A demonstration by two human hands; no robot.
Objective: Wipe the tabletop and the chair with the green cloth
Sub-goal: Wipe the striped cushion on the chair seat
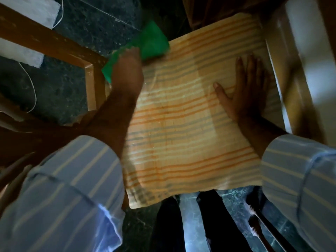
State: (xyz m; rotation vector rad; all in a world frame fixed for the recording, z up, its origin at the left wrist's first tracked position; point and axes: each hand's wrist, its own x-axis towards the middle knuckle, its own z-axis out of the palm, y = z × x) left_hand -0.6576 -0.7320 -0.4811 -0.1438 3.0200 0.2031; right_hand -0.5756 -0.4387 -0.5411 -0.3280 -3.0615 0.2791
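The chair seat carries an orange-and-grey striped cushion cover (181, 115) that fills the middle of the view. My left hand (127, 70) grips the green cloth (152, 42) at the cushion's far left corner; the cloth is blurred and sticks out past my fingers and below my wrist. My right hand (243, 88) lies flat on the right side of the cushion, fingers spread, holding nothing. The chair's pale wooden frame (283, 73) shows along the right edge.
A brown wooden frame (60, 50) runs diagonally at the left, over a dark speckled floor (63, 84). A thin white cord (33, 88) trails across that floor. My dark trouser legs (214, 224) and a foot stand below the cushion.
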